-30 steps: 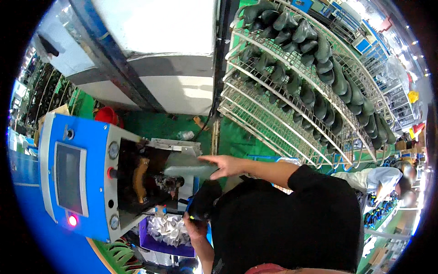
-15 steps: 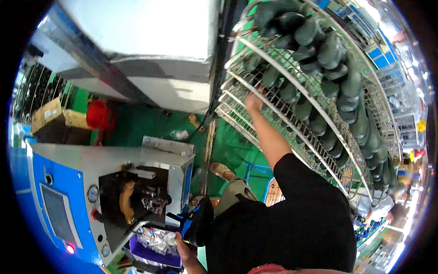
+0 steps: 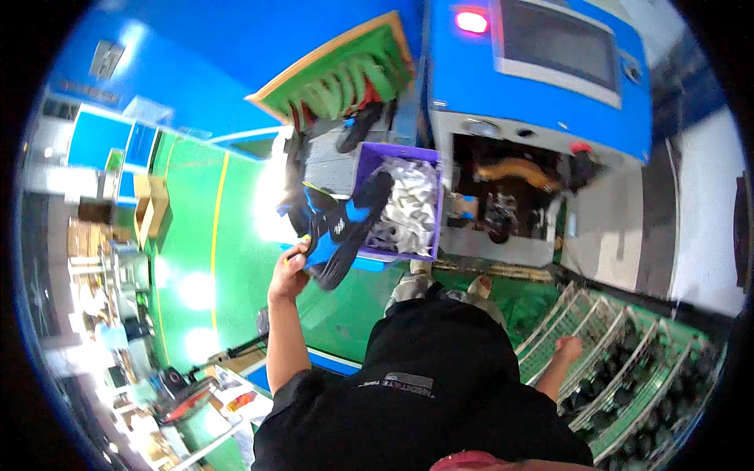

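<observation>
- The left hand (image 3: 287,276) has its fingers closed on one end of a blue-and-black shoe (image 3: 336,228).
- The shoe is held up and tilted, its far end overlapping the side of a purple bin (image 3: 435,228) in view.
- White pieces (image 3: 412,196) fill much of that bin, which stands beside a blue machine (image 3: 463,78).
- The right hand (image 3: 569,346) is near a wire rack (image 3: 603,347) carrying dark pieces (image 3: 616,365); its fingers look curled, but I cannot tell how far or whether they hold anything.
</observation>
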A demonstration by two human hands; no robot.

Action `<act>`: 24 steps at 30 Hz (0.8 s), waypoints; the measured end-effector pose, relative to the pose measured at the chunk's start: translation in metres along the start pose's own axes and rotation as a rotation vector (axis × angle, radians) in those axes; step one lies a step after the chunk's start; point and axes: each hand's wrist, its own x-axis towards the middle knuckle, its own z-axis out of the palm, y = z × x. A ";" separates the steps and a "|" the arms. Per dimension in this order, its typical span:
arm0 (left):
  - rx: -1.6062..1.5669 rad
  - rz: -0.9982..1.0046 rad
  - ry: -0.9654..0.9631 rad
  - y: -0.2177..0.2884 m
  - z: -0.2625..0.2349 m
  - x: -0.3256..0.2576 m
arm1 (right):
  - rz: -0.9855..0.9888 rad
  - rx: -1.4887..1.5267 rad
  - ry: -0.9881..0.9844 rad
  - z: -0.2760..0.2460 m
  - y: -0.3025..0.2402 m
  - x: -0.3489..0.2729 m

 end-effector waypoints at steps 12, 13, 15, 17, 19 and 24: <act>1.642 0.093 0.627 -0.099 -0.134 0.131 | -0.982 -0.032 -0.574 0.042 -0.276 -0.204; 1.603 0.044 0.618 -0.094 -0.131 0.122 | -0.933 -0.048 -0.569 0.040 -0.288 -0.212; 1.542 0.047 0.667 -0.093 -0.132 0.087 | -0.848 -0.084 -0.600 0.047 -0.306 -0.223; 1.511 -0.018 0.677 -0.094 -0.132 0.038 | -0.880 -0.136 -0.632 0.055 -0.320 -0.237; 1.503 -0.096 0.673 -0.099 -0.133 -0.027 | -0.953 -0.172 -0.718 0.069 -0.328 -0.227; 1.444 -0.366 0.779 -0.141 -0.148 -0.248 | -1.295 -0.391 -0.796 0.059 -0.393 -0.313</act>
